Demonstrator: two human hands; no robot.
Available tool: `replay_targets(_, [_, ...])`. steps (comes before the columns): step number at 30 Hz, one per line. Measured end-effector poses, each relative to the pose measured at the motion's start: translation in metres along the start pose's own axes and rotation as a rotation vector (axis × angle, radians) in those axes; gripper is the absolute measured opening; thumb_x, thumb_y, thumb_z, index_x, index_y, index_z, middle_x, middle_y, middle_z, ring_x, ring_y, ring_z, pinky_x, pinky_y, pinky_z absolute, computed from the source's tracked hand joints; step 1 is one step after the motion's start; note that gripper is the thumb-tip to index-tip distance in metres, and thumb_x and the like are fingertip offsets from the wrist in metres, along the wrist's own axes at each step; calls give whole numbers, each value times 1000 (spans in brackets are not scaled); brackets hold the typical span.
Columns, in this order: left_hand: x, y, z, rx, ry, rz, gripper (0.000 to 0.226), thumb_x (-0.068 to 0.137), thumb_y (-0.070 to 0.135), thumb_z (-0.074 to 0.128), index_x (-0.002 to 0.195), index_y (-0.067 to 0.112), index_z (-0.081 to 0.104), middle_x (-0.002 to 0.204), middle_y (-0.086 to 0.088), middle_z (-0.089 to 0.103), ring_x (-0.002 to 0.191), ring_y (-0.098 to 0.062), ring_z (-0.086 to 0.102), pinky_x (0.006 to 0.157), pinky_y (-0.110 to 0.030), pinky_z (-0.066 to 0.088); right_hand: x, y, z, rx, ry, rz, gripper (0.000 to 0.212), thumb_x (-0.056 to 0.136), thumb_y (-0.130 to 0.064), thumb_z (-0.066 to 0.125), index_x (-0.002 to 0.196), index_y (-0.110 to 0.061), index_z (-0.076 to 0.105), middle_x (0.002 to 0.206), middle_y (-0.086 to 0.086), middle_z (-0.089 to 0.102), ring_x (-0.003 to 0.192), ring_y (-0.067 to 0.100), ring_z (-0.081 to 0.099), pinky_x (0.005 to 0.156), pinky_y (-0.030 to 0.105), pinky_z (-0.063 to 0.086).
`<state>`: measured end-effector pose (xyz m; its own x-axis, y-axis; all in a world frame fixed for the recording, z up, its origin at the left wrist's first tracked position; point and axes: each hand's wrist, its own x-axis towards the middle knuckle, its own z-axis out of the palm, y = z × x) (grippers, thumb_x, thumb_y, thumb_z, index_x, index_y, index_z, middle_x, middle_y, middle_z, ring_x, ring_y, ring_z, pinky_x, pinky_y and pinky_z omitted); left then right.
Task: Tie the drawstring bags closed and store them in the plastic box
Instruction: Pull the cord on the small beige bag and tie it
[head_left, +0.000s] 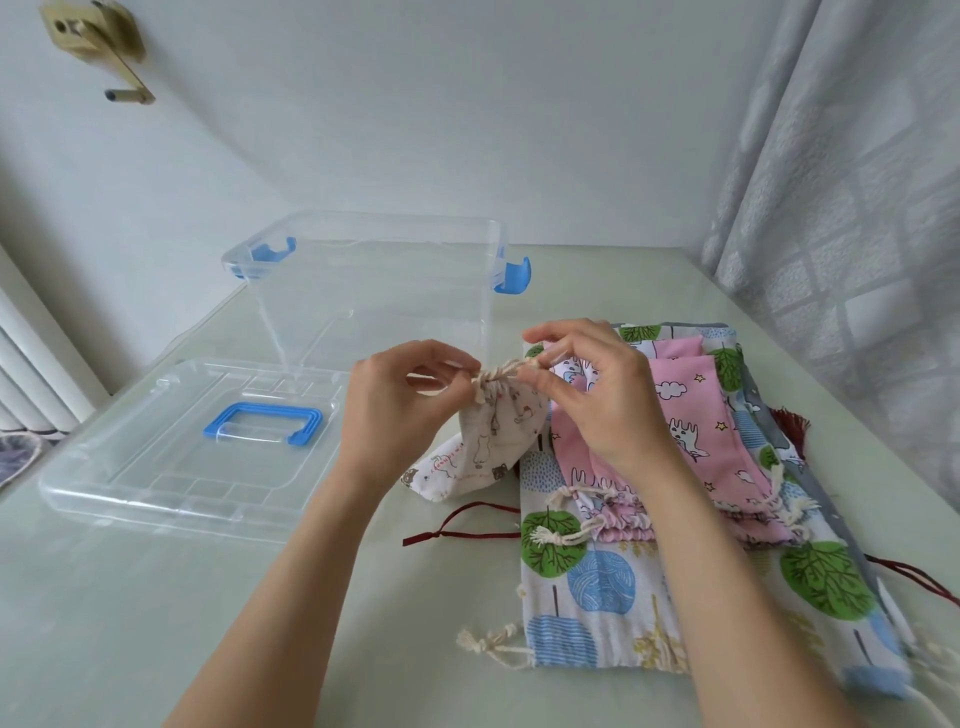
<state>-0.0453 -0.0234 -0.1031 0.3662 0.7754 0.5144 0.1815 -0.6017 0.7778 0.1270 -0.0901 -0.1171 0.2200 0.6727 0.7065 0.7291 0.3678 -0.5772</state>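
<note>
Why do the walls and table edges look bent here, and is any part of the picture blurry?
Head view: the wide-angle lens bows the table edges and wall lines outward. Head view: light is soft and even, with only faint shadows under the plastic box and lid. Head view: the bottom right corner is smeared, around the tree-print bag; both hands are sharp.
</note>
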Motion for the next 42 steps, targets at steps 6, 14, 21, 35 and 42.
replay_targets(6, [1,3,3,97,161,-10,20,69,5,67,69,25,70,67,13,69,62,-2,65,65,-15,52,-1,0,-4,68,-112,69,16,80,-17,70,72,-17,57,93,-11,66,103,6,54,90,11,36])
replay_targets(14, [3,-12,11,-259,22,-209,20,80,3,67,76,22,72,72,9,72,73,-5,67,72,-17,52,-2,3,-13,202,-186,253,15,78,-24,71,74,-24,56,102,-10,68,112,10,55,90,27,42])
replay_targets(21, [2,0,13,-174,-126,-112,21,84,25,67,105,23,68,96,9,72,86,0,66,80,-19,52,-1,-14,-8,165,-339,276,55,68,-28,81,110,-27,47,102,-7,67,89,19,59,79,27,50])
replay_targets(35, [19,-19,-83,305,-298,-120,17,94,31,50,78,30,57,72,8,63,65,-3,55,64,-17,43,47,-43,-41,-195,-575,233,25,80,-36,70,87,-12,68,82,2,66,73,19,60,71,34,47])
replay_targets(42, [100,16,-115,-91,-284,-147,25,93,26,51,93,2,59,75,-3,62,65,-11,62,52,-24,52,134,-56,-28,115,-433,267,15,91,-25,59,86,-11,58,69,-2,60,49,17,55,46,24,44])
